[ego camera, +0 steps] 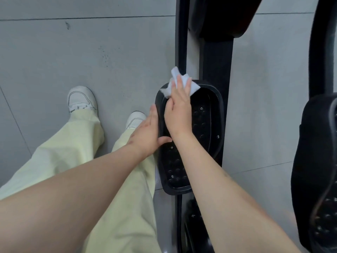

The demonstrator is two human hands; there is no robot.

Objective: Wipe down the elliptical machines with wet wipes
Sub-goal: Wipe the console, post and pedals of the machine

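Observation:
A black studded foot pedal [202,125] of the elliptical machine lies below me, on a black rail [216,63]. My right hand [178,108] presses a white wet wipe [186,82] flat against the pedal's far rim, fingers straight over it. My left hand [147,132] rests along the pedal's left edge, fingers extended on the outside and thumb laid over the rim onto the studded surface.
A second black pedal [317,161] and its arm stand at the right edge. More black frame parts [224,17] rise at the top. My legs in pale green trousers and white shoes [82,99] stand on the grey tiled floor [73,52] at left.

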